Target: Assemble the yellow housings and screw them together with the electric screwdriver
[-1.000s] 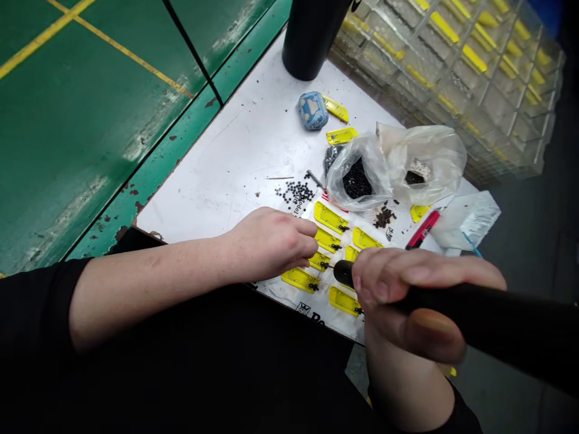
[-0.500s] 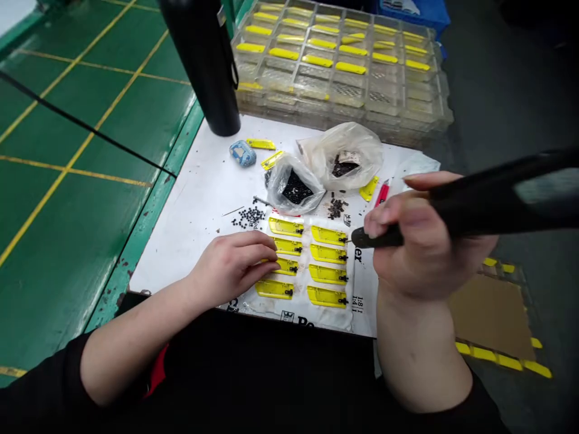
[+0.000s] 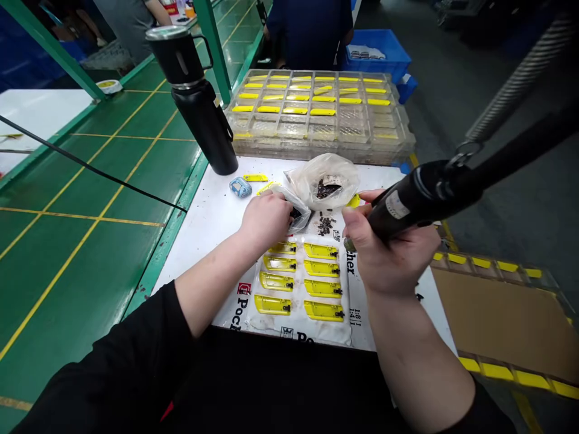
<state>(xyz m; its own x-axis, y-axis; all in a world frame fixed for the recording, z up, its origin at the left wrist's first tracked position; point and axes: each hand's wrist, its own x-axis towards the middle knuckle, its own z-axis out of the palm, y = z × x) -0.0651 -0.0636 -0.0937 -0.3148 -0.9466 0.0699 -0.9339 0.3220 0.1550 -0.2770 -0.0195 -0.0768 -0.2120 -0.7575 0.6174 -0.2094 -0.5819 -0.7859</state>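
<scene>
Left grip [image 3: 266, 220] pinched on the limp, slippery film of a thin plastic bag [image 3: 299, 218] of small black fasteners above the white-topped counter [image 3: 205, 211]; right grip [image 3: 391, 256] closed round a stiff, heavy-looking black electric screwdriver [image 3: 409, 200], best held mid-barrel.

1. A black electric screwdriver [image 3: 418, 199] is gripped in the right hand [image 3: 391, 259], just above the white work sheet [image 3: 212, 226].
2. A clear plastic bag [image 3: 296, 216] is touched by the left hand [image 3: 266, 220] on the sheet.
3. Eight yellow plastic parts [image 3: 298, 283] lie in two columns on the sheet.
4. A clear tray [image 3: 316, 114] and a black vacuum flask [image 3: 203, 102] stand beyond the sheet.
</scene>
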